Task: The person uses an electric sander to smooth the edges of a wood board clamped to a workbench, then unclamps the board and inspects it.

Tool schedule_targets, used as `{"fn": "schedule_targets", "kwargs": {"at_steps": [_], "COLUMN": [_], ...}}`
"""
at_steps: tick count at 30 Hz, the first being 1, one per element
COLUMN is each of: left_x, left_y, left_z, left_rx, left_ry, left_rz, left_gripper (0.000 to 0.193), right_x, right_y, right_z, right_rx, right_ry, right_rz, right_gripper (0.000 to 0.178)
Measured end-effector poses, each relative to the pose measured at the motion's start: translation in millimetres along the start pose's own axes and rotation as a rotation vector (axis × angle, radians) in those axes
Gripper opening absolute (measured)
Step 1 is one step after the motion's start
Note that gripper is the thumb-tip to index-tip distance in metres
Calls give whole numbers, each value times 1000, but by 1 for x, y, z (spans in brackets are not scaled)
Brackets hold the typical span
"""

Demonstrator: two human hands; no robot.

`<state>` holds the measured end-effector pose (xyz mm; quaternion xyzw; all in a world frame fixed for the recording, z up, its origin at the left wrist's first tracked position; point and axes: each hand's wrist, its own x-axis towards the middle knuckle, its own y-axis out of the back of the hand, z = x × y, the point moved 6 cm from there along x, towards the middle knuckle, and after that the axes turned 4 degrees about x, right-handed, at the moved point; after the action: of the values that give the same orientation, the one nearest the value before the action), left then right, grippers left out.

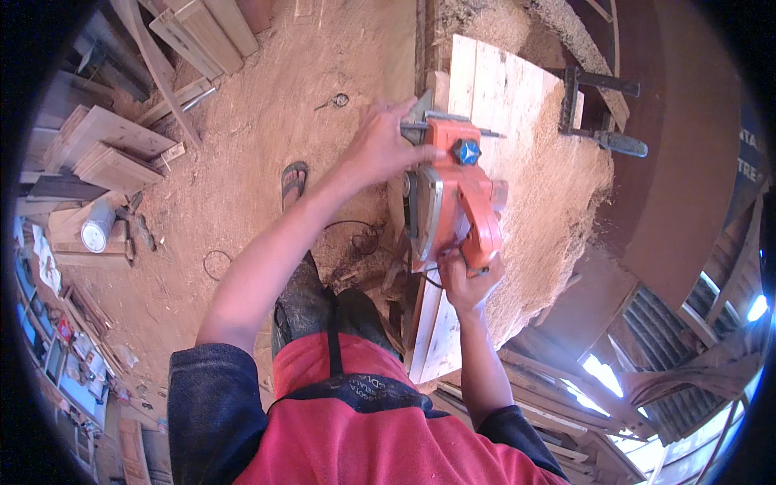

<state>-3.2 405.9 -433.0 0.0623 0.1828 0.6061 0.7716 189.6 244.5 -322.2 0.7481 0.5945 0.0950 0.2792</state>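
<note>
Orange electric planer [453,190], blue-knobbed

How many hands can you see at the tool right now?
2. The left hand is at the far end of the orange planer, near the blue knob; the right hand grips its handle. No other hand shows.

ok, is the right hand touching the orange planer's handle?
Touching. The head view shows the right hand closed around the near end of the handle on the orange planer, no gap visible.
</note>
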Motion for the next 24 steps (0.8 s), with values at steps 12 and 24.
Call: {"fn": "schedule_targets", "kwargs": {"at_steps": [12,24], "left_x": [217,-74], "left_y": [74,-29], "left_z": [-6,22], "left_rx": [-355,-35], "left_ry": [-179,-170], "left_rz": [-107,-28], "left_gripper": [51,88], "right_x": [213,-63], "right_y": [-68,37], "right_z": [-93,16], "right_rx": [-318,-275], "right_ry": [463,41], "right_rz": [-2,75], "right_gripper": [27,30]}}
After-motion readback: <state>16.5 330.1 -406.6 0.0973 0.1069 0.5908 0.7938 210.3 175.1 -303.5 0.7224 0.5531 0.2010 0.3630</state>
